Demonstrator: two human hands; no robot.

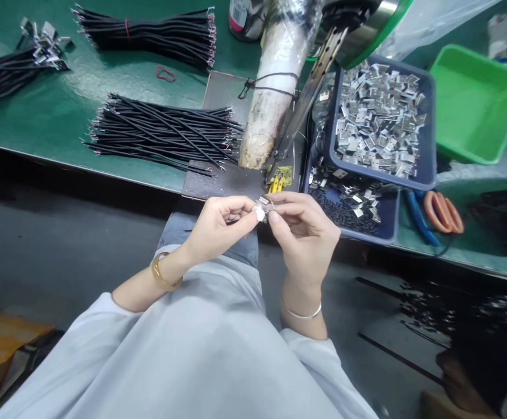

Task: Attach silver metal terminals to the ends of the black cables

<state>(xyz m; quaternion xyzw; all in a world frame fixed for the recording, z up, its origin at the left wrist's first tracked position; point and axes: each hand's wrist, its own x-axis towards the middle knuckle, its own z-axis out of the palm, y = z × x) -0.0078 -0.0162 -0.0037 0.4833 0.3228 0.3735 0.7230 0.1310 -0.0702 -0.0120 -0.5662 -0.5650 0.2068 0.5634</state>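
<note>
My left hand (227, 224) is closed in a pinch on a small shiny metal bracket (263, 201), just off the front edge of the bench. The fingertips of my right hand (303, 230) pinch at the right side of the same piece; its details are partly covered by fingers. Right behind my hands are the yellow jaws (276, 183) of a bench tool with a long perforated metal bar (308, 93). To the left of that tool lies a loose bundle of black cables (161, 131) with stripped ends.
A blue tray of metal brackets (430, 125) overlaps a lower tray (390, 224) with brackets and small black parts. Further right are a green bin (480, 105) and orange-and-blue-handled pliers (443, 212). More cables (148, 35) lie behind, including some with brackets attached (46, 46). A person's head (475, 372) shows lower right.
</note>
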